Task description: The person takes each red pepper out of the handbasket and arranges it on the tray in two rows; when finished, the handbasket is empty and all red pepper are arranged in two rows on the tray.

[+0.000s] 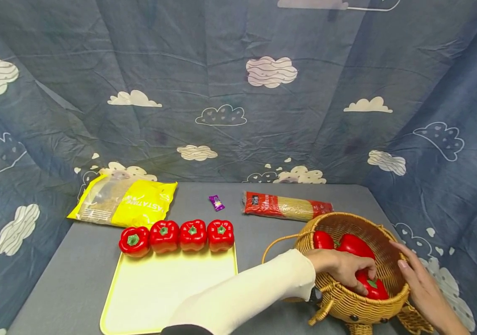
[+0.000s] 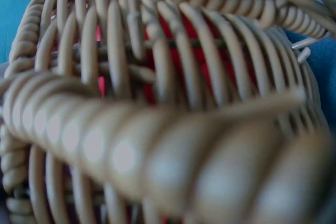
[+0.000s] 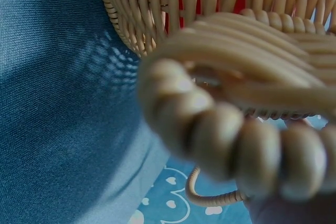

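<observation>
Head view: my left hand (image 1: 349,269) pinches glossy red bell pepper (image 1: 376,292) inside tan round wicker basket (image 1: 353,303), near side; my right hand (image 1: 424,286) rests fingers-straight on right rim. Pepper likely light, firm, slippery; best held around shoulders. Left wrist view: wicker, red through gaps. Right wrist view: likewise; grip unreadable.

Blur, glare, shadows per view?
Head: mostly sharp, highlights on the row of four glossy red bell peppers; left wrist: coiled tan wicker strand out of focus, bright glare spots; right wrist: rounded tan wicker loop blurred, dappled shadow on blue woven fabric.
</observation>
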`<state>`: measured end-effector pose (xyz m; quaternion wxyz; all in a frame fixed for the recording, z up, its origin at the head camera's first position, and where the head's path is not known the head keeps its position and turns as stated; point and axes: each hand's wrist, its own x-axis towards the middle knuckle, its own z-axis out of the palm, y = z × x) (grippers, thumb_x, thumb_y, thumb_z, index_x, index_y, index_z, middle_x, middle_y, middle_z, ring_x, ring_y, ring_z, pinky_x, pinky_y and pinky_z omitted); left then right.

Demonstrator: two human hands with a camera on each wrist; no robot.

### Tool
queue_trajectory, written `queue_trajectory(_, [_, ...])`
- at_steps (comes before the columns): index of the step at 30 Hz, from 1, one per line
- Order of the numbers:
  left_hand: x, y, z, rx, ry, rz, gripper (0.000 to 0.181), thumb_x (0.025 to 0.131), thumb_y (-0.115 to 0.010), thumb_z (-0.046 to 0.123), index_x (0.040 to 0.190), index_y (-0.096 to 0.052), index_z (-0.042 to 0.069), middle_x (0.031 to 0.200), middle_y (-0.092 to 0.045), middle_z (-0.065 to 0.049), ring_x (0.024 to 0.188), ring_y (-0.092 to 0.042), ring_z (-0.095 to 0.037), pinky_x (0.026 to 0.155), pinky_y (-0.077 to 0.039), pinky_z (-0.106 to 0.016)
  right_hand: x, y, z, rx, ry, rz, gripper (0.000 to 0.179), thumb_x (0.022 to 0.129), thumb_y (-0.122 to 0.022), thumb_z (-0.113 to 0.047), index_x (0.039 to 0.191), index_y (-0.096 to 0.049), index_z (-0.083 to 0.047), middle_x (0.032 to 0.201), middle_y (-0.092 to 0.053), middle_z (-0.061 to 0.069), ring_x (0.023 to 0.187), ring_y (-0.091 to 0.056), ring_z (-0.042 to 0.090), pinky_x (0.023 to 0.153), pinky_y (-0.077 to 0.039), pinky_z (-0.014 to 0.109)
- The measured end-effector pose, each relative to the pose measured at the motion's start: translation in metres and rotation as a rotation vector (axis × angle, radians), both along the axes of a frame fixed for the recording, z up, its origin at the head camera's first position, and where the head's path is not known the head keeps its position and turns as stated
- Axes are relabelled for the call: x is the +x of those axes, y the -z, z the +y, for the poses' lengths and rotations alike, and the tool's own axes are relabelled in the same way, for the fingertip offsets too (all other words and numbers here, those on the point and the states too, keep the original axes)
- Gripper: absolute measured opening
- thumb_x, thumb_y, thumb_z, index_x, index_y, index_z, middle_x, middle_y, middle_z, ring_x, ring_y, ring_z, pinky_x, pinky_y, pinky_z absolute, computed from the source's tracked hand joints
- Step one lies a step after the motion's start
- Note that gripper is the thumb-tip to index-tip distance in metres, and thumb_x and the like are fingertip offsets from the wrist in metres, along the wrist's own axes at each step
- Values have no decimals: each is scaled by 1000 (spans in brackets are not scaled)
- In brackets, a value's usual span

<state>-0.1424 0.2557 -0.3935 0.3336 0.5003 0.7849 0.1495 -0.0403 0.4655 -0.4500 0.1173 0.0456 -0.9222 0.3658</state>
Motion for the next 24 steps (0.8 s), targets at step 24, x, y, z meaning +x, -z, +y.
queue_trajectory(24, [-10,1,-4,212,-114,53,36,92,-69,41,127,-60,35,117,-56,21,107,-38,7,83,-32,-10,-2,-1,4,-4,-7,-46,50,109,-34,-12,158,-24,-9,140,-28,-32,117,-33,-23,81,-37,0])
